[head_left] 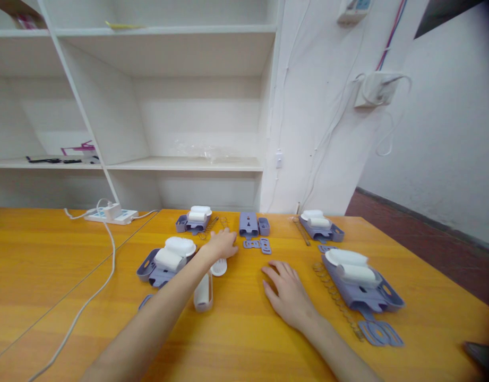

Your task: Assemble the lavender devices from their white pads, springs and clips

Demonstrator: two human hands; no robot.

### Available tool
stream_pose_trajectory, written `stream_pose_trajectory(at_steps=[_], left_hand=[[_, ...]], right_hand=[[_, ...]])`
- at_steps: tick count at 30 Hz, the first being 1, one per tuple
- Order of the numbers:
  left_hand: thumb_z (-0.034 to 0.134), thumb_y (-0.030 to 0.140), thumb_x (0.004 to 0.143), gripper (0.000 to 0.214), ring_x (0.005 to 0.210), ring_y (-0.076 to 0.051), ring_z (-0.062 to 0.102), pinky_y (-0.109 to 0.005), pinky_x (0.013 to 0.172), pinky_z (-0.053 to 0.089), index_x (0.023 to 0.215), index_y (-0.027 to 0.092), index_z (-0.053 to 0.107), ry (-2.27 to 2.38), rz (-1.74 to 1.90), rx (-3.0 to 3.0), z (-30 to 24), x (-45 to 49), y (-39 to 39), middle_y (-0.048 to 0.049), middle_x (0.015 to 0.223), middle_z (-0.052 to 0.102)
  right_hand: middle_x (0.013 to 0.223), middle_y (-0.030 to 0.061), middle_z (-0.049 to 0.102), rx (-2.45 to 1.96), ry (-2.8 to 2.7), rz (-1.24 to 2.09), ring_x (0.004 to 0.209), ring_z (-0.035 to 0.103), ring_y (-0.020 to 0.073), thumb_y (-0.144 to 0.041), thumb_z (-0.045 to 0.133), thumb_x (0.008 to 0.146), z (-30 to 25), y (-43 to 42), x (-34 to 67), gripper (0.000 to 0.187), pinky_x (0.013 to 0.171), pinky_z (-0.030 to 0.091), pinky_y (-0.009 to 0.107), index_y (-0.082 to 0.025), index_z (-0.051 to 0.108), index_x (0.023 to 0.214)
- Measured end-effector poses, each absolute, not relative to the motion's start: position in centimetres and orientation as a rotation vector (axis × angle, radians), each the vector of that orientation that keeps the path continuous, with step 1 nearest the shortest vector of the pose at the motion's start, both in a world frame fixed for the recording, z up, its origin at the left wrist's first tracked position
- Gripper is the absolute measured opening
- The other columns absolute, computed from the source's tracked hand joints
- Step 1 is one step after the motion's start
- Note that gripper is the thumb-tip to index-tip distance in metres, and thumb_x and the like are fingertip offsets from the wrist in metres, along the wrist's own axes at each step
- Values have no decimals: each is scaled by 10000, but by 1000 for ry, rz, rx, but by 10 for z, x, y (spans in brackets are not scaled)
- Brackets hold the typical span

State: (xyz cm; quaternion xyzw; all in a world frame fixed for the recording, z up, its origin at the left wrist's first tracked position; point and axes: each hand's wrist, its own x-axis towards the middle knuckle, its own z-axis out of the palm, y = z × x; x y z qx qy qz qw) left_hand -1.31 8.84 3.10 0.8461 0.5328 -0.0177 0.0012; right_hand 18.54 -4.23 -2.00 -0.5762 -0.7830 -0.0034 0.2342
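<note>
My left hand [222, 245] reaches far across the table, its fingers bent down and drawn together. A thin metal coil [224, 222] lies just beyond them; whatever the fingertips hold is hidden. Under that wrist is a white slotted oval piece [219, 267], and beside the forearm a long tray with a white roll [203, 292]. My right hand [286, 292] rests on the tabletop with fingers spread, holding nothing. Ahead of it are a purple-grey holder [248, 225], a small purple-grey cup [264, 226] and flat cut-out pieces [258, 244].
Similar sets of purple-grey parts with white pieces stand at left [168, 261], back left [196, 217], back right [319, 225] and right [359, 281]. A long coil [337, 300] lies near the right set. A power strip [112, 213] and white cable [113, 249] occupy the left side.
</note>
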Motion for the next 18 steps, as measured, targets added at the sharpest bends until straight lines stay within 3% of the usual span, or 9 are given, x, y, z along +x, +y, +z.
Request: stream_pose_trajectory(at_steps=[9,18], left_hand=[[462,381,794,347,1045,-285,554,-483,866,411,1100,234,531,1647,27,2676,26,-11,85,-115,1106,597],[550,274,739,260,1033,-255,576,-377,829,462,989,221,602,1600,9,2629,29,-8,94,-95,1097,620]], right_hand=[[1172,85,527,-1587,-2152,-12,1096,448,242,-250,451,857,-20,-42,185,299,937,345,393,-237,579,1127],[1169,87,530,-1589,-2159,-9,1096,449,245,-255,450,857,-18,-42,186,300,936,344,401,-232,579,1127]])
